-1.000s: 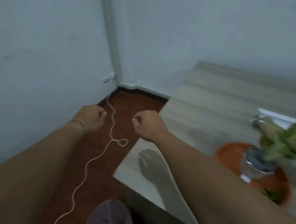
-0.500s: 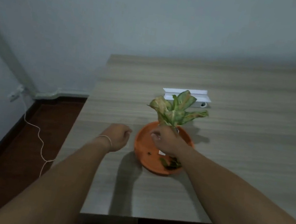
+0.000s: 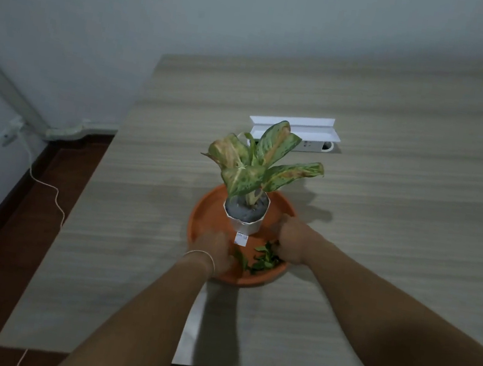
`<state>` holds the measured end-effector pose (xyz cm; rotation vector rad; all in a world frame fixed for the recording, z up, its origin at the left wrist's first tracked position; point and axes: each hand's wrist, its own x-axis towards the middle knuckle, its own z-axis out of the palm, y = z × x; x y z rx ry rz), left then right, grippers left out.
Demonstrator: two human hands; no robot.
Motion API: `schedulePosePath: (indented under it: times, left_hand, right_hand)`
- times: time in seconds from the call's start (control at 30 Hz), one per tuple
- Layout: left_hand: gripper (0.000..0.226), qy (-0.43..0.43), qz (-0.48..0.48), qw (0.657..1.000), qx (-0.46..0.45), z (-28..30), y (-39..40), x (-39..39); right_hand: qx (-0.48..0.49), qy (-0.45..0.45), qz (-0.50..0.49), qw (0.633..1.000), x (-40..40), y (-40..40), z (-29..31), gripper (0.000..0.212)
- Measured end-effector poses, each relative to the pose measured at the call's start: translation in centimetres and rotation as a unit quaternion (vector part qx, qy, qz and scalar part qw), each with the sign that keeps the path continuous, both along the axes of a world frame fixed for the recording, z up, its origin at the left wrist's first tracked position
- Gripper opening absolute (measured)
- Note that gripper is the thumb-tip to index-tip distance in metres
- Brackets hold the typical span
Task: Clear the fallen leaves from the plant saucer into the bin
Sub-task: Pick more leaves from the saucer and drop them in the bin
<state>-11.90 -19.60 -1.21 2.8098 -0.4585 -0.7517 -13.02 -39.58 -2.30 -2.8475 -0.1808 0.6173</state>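
An orange plant saucer (image 3: 209,209) sits on the wooden table, with a small white pot (image 3: 246,226) and a speckled green plant (image 3: 255,166) standing in it. Several fallen green leaves (image 3: 263,259) lie in the saucer's near part. My left hand (image 3: 216,253) is down inside the saucer at the near left, right beside the leaves. My right hand (image 3: 291,241) rests on the saucer's right side, its fingers bent down onto the leaf pile. Both hands are blurred and their fingertips are hidden. The bin is out of view.
The light wooden table (image 3: 383,237) has its left edge (image 3: 84,189) by a dark red floor (image 3: 3,240). Behind the plant lies a white power strip (image 3: 304,136). A white cable (image 3: 49,190) runs from a wall socket down along the floor.
My view swung from the floor and bin to the table. Both hands moved forward and down into the saucer, the left from beside it, the right from the pot to the leaves.
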Motion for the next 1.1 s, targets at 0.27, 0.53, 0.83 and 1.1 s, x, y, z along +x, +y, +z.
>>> schedulePosePath:
  times: [0.27,0.53,0.83,1.1]
  left_hand:
    - [0.038,0.041,-0.017,0.997,0.056,-1.4,-0.5,1.0]
    - [0.052,0.027,-0.072,0.995,0.068,-3.8,-2.0,0.8]
    - [0.03,-0.001,-0.033,0.999,0.037,-5.0,-3.2,0.0]
    - [0.028,-0.02,0.038,0.999,0.027,-9.0,-2.8,1.1]
  right_hand:
    - [-0.015,0.002,0.04,0.999,0.2,0.7,-3.2,0.057]
    - [-0.007,0.022,0.064,0.998,0.3,0.6,-2.9,0.057]
    - [-0.019,0.018,0.055,0.998,0.4,1.7,-3.3,0.025]
    - [-0.006,-0.034,0.029,0.999,0.7,1.3,-3.1,0.019]
